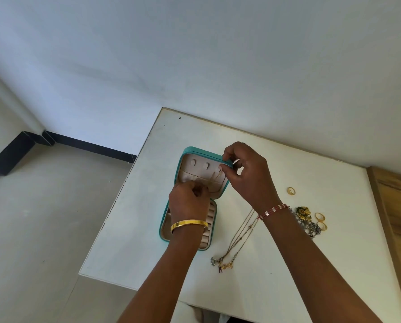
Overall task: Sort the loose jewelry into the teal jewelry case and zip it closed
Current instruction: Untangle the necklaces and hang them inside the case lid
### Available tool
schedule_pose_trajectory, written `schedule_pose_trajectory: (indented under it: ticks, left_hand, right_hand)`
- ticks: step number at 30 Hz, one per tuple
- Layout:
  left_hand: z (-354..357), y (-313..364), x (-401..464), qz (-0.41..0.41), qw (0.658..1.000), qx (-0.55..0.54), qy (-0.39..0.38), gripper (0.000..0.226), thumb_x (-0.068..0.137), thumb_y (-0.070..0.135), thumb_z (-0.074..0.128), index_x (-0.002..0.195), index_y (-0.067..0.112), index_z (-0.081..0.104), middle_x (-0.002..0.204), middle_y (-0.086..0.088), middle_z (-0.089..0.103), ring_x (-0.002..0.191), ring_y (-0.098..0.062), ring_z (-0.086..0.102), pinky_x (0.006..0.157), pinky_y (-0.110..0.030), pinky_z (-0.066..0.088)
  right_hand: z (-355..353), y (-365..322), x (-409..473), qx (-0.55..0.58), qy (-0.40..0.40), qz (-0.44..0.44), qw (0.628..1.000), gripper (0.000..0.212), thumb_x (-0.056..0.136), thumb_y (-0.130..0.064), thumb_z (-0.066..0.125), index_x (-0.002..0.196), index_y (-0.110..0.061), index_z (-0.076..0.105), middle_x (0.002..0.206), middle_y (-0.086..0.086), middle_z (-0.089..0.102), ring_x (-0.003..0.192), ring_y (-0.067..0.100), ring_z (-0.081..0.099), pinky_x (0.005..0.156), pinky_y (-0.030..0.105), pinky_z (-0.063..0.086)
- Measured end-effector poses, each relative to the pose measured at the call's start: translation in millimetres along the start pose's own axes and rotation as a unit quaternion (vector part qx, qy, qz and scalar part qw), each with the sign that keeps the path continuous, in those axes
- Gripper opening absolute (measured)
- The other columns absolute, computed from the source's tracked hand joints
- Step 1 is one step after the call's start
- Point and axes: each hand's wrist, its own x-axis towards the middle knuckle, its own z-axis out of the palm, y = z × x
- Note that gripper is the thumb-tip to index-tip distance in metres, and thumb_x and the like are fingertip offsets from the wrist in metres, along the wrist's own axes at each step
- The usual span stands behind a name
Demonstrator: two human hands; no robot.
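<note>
The teal jewelry case lies open on the white table, its lid raised and showing a beige lining with small hooks. A thin gold chain hangs across the lid's inside. My right hand pinches the chain's upper end at the lid's right edge. My left hand pinches the lower part at the lid's pocket and covers much of the case's base. Loose necklaces lie to the right of the case. Farther right sit a gold ring, two more rings and a heap of ornaments.
The table stands against a white wall, with its left and near edges dropping to a grey floor. A wooden panel borders the table on the right.
</note>
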Motion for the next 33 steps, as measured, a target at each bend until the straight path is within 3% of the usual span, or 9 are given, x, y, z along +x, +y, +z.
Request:
schedule_pose_trajectory:
  ticks: [5,12,17,26,31,33]
  left_hand:
    - [-1.4,1.6,-3.0,0.024,0.998,0.05,-0.013,0.022,0.087,0.019,0.056,0.104,0.008,0.065,0.112,-0.011,0.063,0.081,-0.015,0.049,0.088,-0.027,0.045]
    - [-5.3,1.0,-8.4,0.03,0.998,0.052,-0.015,0.025,0.088,0.017,0.055,0.11,0.012,0.064,0.117,-0.009,0.061,0.1,-0.023,0.057,0.095,-0.032,0.045]
    - [-12.1,-6.4,-5.8,0.013,0.999,-0.032,0.009,0.022,0.086,0.014,0.057,0.107,0.013,0.066,0.11,-0.009,0.066,0.087,-0.014,0.055,0.085,-0.02,0.04]
    - [-16.8,0.0,-7.1,0.003,0.997,-0.073,0.027,0.023,0.088,0.012,0.053,0.107,0.011,0.067,0.111,-0.011,0.066,0.085,-0.012,0.051,0.097,-0.03,0.043]
    - [-19.4,-0.8,-11.2,0.008,0.997,-0.069,0.023,0.024,0.089,0.014,0.052,0.108,0.011,0.066,0.112,-0.013,0.066,0.097,-0.027,0.06,0.098,-0.036,0.046]
    - [-19.9,-4.0,-11.9,0.021,0.997,-0.062,0.03,0.024,0.09,0.013,0.051,0.108,0.011,0.066,0.11,-0.014,0.066,0.092,-0.025,0.06,0.094,-0.033,0.047]
  right_hand:
    - [-4.1,-3.9,0.4,0.024,-0.02,0.011,0.999,0.014,0.08,0.002,0.064,0.084,-0.004,0.053,0.089,0.01,0.058,0.089,0.012,0.05,0.061,-0.003,0.039]
    - [-6.0,-5.9,-0.3,0.031,-0.03,0.02,0.999,0.013,0.081,0.001,0.063,0.085,-0.004,0.052,0.091,0.011,0.06,0.089,0.012,0.05,0.062,-0.003,0.04]
    - [-7.0,-8.9,-0.9,0.04,-0.032,0.025,0.998,0.02,0.081,0.001,0.063,0.082,-0.012,0.048,0.091,0.009,0.06,0.091,0.014,0.05,0.06,-0.003,0.038]
    - [-6.3,-8.4,0.1,0.028,-0.03,0.018,0.999,0.014,0.079,0.002,0.064,0.084,-0.005,0.053,0.09,0.01,0.061,0.088,0.012,0.051,0.062,-0.003,0.039]
    - [-6.0,-7.5,0.8,0.019,-0.027,0.011,0.999,0.015,0.078,0.003,0.065,0.084,-0.005,0.054,0.089,0.011,0.061,0.085,0.011,0.052,0.063,0.001,0.044]
    - [-6.1,-8.0,0.4,0.017,-0.028,0.014,0.999,0.015,0.078,0.002,0.065,0.085,-0.005,0.054,0.089,0.01,0.061,0.085,0.012,0.052,0.064,0.002,0.044]
